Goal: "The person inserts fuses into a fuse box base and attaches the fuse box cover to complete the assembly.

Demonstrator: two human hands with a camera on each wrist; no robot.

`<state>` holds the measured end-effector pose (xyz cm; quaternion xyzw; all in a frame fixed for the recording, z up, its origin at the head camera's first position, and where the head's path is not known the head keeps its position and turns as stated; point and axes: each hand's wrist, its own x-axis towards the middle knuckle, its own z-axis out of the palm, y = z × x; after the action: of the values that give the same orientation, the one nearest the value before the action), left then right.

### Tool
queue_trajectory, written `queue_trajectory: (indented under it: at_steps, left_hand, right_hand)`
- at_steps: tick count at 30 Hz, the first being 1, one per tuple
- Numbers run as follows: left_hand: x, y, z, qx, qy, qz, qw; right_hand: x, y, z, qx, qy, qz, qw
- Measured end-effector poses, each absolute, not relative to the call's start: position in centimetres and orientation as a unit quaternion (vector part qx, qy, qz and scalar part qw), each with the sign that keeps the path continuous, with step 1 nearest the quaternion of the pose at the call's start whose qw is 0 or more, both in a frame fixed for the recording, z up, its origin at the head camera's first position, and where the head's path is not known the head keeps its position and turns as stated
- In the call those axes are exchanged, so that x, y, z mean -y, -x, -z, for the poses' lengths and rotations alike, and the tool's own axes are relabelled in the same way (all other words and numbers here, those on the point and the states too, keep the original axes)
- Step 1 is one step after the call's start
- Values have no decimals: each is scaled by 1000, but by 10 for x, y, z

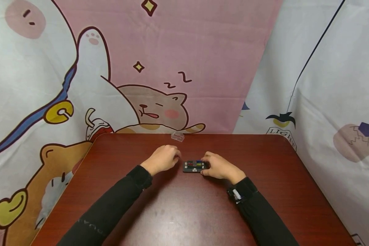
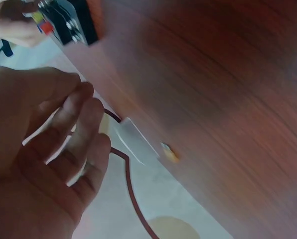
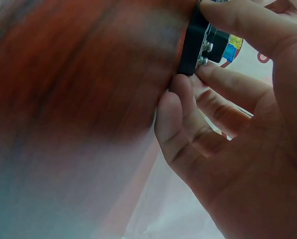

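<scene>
Fuse block (image 1: 194,166), black, with red, yellow and blue fuses seated in its slots, lies flat on the dark red wood-grain table (image 1: 184,212), near the middle, toward the far edge. The right hand (image 1: 219,167) grips its right end, thumb and fingers (image 3: 223,82) pinching the black housing (image 3: 194,46). The left hand (image 1: 161,159) sits just left of the block, fingers (image 2: 81,130) loosely curled, holding nothing. A small clear plastic cover (image 1: 177,136) lies at the far table edge, apart from both hands. Behind, a cartoon cat backdrop (image 1: 155,109) bears "z z"; the right-hand cloth (image 1: 332,102) shows the partly hidden letters "LIGH".
</scene>
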<state>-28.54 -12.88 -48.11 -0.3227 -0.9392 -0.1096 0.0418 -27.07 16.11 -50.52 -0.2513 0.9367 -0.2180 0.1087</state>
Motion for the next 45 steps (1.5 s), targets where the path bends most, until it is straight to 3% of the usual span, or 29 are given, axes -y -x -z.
queue_trajectory:
  at_steps: [9, 15, 28, 45]
  left_hand:
    - [169, 315, 469, 976, 170, 134, 31]
    - [184, 327, 466, 983, 120, 135, 6]
    - [172, 342, 493, 986, 100, 132, -24]
    - [164, 349, 492, 989, 104, 96, -39]
  right_hand:
    - [-160, 272, 504, -937, 251, 218, 112]
    - [-162, 271, 505, -937, 251, 213, 117]
    - [-162, 270, 506, -938, 243, 217, 123]
    - [-161, 269, 504, -938, 247, 214, 118]
